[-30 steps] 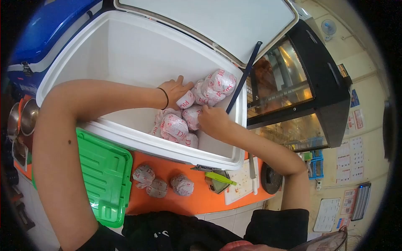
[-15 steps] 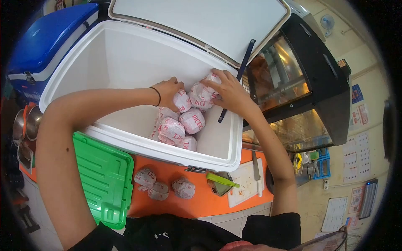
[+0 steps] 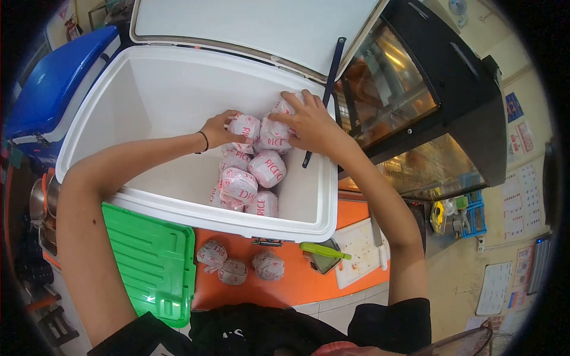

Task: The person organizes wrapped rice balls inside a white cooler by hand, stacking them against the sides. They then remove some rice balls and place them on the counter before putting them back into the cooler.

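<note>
Inside a large white cooler [image 3: 332, 202], several paper-wrapped bundles printed with red letters are piled toward the right end. My left hand [image 3: 218, 130] grips a wrapped bundle [image 3: 244, 127] at the top left of the pile, fingers behind it and thumb in front. Beside it, my right hand [image 3: 314, 126] curls over another wrapped bundle [image 3: 282, 110] at the top right, near the cooler's back right corner. Below the hands lie more bundles, among them a middle bundle [image 3: 267, 168] and a front bundle [image 3: 238, 186]. The cooler's lid [image 3: 255, 29] stands raised.
Three wrapped bundles [image 3: 268, 265] sit on the orange table [image 3: 237, 298] before the cooler. A green lid [image 3: 151, 261] lies at left, a blue cooler [image 3: 65, 77] behind it. At right are green tongs [image 3: 323, 251], a cutting board [image 3: 359, 255], a knife and a glass-fronted warmer [image 3: 392, 89].
My left hand has moved slightly left with its bundle, which now shows more fully beside the fingers. My right hand stays at the top right bundle. The whole view has shifted a little.
</note>
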{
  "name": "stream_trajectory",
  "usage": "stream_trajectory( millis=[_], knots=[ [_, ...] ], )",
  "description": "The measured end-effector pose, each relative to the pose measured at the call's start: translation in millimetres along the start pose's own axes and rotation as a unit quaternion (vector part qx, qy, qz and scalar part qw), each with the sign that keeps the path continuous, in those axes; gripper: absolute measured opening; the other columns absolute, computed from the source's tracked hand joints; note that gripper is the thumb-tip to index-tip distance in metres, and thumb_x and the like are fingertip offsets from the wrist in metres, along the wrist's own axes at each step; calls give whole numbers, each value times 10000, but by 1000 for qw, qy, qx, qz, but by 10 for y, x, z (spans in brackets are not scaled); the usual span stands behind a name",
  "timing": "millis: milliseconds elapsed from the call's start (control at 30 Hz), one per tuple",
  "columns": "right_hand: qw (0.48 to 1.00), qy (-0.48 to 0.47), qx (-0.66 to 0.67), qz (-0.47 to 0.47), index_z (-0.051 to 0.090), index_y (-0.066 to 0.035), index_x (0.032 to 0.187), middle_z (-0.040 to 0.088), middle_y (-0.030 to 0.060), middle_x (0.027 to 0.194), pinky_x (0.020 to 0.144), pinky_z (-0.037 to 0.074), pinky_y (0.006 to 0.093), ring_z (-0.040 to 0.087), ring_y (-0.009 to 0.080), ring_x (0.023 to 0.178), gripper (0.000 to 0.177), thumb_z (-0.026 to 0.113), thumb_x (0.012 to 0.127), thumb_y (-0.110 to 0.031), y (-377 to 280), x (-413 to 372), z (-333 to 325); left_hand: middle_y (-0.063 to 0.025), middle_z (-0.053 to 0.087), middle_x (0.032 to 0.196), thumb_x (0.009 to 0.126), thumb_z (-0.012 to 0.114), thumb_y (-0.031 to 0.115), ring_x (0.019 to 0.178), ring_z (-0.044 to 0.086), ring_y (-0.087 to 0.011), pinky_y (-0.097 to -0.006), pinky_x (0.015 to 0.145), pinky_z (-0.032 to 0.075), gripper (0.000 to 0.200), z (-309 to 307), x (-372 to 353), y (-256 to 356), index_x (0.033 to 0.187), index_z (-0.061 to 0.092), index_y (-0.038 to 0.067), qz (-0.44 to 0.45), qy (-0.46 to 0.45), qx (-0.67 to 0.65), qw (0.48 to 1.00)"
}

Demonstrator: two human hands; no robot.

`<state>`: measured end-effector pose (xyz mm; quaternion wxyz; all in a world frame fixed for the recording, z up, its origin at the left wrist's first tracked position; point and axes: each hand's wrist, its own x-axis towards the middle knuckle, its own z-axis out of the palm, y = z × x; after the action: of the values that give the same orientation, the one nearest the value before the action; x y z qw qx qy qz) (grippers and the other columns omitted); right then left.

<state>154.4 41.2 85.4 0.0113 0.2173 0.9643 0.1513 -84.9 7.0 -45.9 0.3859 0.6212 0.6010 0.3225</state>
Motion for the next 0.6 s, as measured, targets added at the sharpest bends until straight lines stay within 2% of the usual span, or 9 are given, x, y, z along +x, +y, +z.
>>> stream_trajectory(
  millis=[167,233,367,433,467,500,533,567,600],
  knots=[
    [999,42,14,0,557,-222,1204,393,148,1304,963,380,521,398,482,1170,600,724,633,-146,-3,-12,27,-192,555,1196,570,851,411,1072,573,-307,-351,935,454,880,83,-2,-35,1284,440,100,-18,68,-33,997],
    [999,29,17,21,546,-209,1218,395,160,1303,967,381,506,399,478,1174,607,713,641,-123,2,0,16,-126,543,1162,641,830,315,1028,579,-265,-366,878,488,747,123,-45,115,1249,436,131,132,176,166,961],
    [997,47,-50,21,508,-150,1261,417,195,1281,973,391,445,420,412,1182,637,682,653,-69,-16,-43,27,-108,561,1116,657,817,258,968,598,-278,-369,853,499,705,154,-63,57,1247,444,158,132,182,159,961],
    [996,85,-4,-4,501,-129,1258,440,195,1262,951,411,429,449,389,1160,615,681,672,-87,-63,-7,-89,-101,582,1114,677,805,230,961,606,-247,-345,842,507,713,134,-39,45,1273,414,207,27,86,33,995],
    [991,119,43,-29,495,-108,1256,463,195,1244,930,431,412,479,366,1138,595,680,691,-105,-84,14,-156,-101,582,1114,677,805,230,961,606,-247,-345,842,507,713,118,3,49,1273,414,207,28,86,31,995],
    [992,117,43,-29,495,-108,1256,463,195,1244,930,431,412,479,366,1138,595,680,691,-105,-134,62,-245,-97,587,1130,704,787,212,971,608,-221,-320,843,509,712,65,10,149,1293,387,201,-58,23,-72,995],
    [988,65,138,14,503,-95,1242,487,185,1224,912,440,411,512,346,1094,558,675,712,-133,-206,146,-341,-92,592,1145,731,768,195,980,610,-195,-295,844,512,712,24,29,193,1314,360,196,-142,-40,-172,974],
    [971,12,231,57,511,-82,1227,512,175,1205,895,448,410,546,325,1050,525,670,733,-162,-266,230,-381,-92,592,1145,731,768,195,980,610,-195,-295,844,512,712,-29,28,229,1314,360,196,-142,-41,-172,974],
    [971,13,231,58,511,-82,1227,512,175,1205,895,448,410,546,325,1050,525,670,733,-162,-291,321,-324,-99,586,1157,764,738,180,976,610,-168,-281,834,521,691,-89,42,214,1327,337,182,-150,-72,-230,959]
  ],
)
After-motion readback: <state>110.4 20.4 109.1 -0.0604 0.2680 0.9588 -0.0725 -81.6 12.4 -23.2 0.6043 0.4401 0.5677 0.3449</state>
